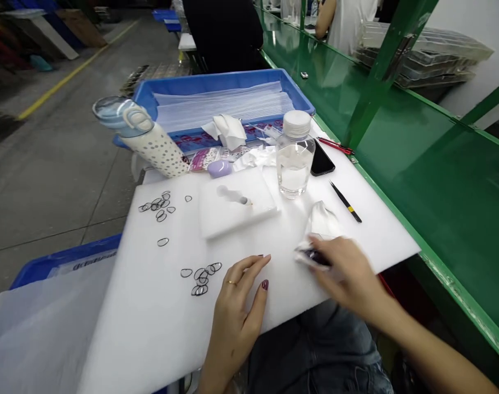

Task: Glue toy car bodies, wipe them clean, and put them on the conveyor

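Note:
My left hand (239, 306) rests on the white foam sheet (138, 323) with its fingers apart and nothing in it. At the right, my right hand (346, 273) is closed on a small dark object (317, 257) with white wrapping, blurred by motion. Behind that hand lies a crumpled white tissue (324, 219). Several thin black rings (201, 278) lie left of my left hand, and more black rings (157, 205) are farther back. On a white foam block (233, 216) in the middle sits a small grey-tipped item (244, 201).
A clear bottle (294, 164) stands behind the block, near a black phone (323, 161), tweezers (346, 202) and red-handled tool (335, 145). A dotted tumbler (159, 145) leans by a blue bin (292, 87). A green partition (430, 180) runs along the right; a person (348, 24) is beyond.

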Motion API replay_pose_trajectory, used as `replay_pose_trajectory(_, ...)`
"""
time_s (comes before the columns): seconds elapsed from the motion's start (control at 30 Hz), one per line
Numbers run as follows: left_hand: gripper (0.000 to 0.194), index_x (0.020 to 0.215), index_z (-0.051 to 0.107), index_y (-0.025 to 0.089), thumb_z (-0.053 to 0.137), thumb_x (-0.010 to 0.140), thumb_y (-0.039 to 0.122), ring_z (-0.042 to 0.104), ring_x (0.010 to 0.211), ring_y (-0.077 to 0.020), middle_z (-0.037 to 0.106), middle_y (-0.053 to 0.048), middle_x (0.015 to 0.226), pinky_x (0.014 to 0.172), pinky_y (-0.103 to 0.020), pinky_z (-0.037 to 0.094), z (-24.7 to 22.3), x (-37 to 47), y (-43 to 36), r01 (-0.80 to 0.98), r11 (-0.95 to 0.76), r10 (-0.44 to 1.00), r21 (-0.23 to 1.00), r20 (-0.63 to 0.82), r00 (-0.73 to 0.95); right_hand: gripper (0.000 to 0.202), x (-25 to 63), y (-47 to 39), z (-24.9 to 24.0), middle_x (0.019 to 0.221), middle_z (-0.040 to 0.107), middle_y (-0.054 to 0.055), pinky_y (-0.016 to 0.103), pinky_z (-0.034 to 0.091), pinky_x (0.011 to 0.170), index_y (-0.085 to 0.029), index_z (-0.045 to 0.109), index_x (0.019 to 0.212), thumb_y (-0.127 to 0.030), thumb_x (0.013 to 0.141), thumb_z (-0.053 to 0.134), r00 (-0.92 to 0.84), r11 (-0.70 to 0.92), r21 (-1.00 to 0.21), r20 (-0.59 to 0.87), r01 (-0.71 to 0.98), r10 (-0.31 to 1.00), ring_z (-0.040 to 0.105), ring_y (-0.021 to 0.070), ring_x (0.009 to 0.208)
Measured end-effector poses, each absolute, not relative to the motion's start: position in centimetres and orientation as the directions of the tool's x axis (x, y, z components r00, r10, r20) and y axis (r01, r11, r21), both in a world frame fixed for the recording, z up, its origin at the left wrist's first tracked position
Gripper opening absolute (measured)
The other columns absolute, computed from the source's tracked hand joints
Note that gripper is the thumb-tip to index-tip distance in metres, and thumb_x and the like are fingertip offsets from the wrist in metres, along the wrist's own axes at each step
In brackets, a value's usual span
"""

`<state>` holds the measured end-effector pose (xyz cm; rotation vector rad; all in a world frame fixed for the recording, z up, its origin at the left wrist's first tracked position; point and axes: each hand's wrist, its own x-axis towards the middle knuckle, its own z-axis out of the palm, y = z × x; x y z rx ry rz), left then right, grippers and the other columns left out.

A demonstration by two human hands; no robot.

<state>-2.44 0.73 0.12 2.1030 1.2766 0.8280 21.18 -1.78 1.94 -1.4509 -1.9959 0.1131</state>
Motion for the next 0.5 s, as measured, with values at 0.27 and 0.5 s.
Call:
replay_pose_trajectory(0.27,0.029,0.125,0.060,0.029,0.050,0.098,0.022,0.056,0.116,-0.0248,0.059,-0.005,0.125,0.094,-0.044,0.057,-0.2,-2.0,0.7,0.587,-0.513,0.851,0.627,0.279,0.446,0.025,49.9,-8.9,-1.1,0.054,0.059,-0.001,0.036,0.035,0.049,-0.030,0.070,0.106,-0.044,0.084,0.071,0.238,-0.249,-0.072,0.629,0.966,0.740,0.051,0.0216,0.047)
replay_pose_trajectory(0.5,0.029,0.123,0.063,0.031,0.054,0.096,0.025,0.063,0.110,-0.0239,0.064,-0.003,0.121,0.087,-0.039,0.062,-1.2,-2.3,1.0,0.600,-0.603,0.798,0.526,0.390,0.460,0.026,39.7,-0.4,1.6,0.092,0.074,0.004,0.031,0.054,0.066,-0.024,0.066,0.114,-0.032,0.090,0.062,0.178,-0.040,-0.233,0.611,0.972,0.772,0.070,0.0196,0.076)
